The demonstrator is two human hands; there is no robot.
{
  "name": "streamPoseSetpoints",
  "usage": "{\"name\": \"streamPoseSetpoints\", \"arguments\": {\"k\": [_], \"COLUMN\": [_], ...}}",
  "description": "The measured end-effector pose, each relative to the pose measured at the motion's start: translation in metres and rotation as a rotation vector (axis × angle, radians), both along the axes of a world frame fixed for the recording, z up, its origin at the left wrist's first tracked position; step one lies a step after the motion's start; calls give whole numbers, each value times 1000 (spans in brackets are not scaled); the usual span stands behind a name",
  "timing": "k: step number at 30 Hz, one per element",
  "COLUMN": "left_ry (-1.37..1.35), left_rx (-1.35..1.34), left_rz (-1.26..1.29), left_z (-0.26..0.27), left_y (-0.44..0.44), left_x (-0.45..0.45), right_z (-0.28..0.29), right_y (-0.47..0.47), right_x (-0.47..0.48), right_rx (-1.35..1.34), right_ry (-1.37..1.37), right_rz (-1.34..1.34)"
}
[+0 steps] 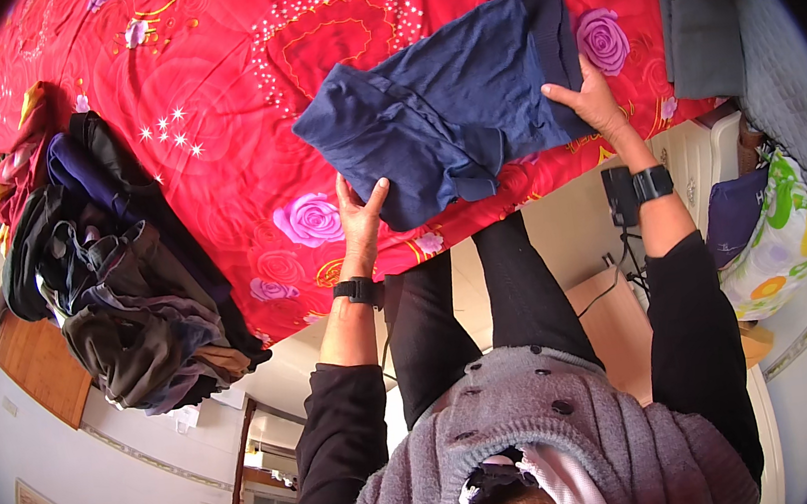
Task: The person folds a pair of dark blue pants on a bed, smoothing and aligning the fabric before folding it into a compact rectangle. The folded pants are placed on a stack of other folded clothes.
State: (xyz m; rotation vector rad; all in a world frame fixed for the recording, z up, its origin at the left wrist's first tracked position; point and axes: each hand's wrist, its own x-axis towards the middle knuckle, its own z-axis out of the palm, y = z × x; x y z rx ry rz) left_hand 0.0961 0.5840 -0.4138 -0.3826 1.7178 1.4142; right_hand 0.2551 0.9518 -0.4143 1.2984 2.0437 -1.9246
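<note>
A dark blue knit garment (442, 107), partly folded over itself, lies on a red floral bedspread (207, 64). Its wide ribbed band (551, 30) is at the right end, and bunched cloth lies near the front edge. My left hand (362, 219) holds the garment's lower left edge, thumb on top and some fingers hidden by the cloth. At the ribbed end, my right hand (593, 104) has its thumb over the fabric and its other fingers along the outer side, partly hidden.
A heap of dark clothes (128, 286) hangs over the bed's left edge. Folded grey cloth (703, 30) lies at the right edge. Below it are a navy bag (735, 215) and a patterned bag (780, 243). A black device with cables (620, 196) is by my right wrist.
</note>
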Motion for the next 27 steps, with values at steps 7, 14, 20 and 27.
{"name": "streamPoseSetpoints", "arguments": {"k": [7,14,20,27], "left_ry": [10,-15,12,98], "left_rx": [52,70,113,233], "left_rz": [18,17,50,42], "left_z": [-1,-2,0,18], "left_y": [1,2,3,28], "left_x": [2,-1,4,16], "right_z": [21,-7,13,31], "right_y": [-74,-84,-52,-15], "right_x": [-44,-45,-32,-21], "right_rx": [241,202,-440,-520], "right_ry": [27,70,47,-3], "right_rz": [324,230,-127,-247]}}
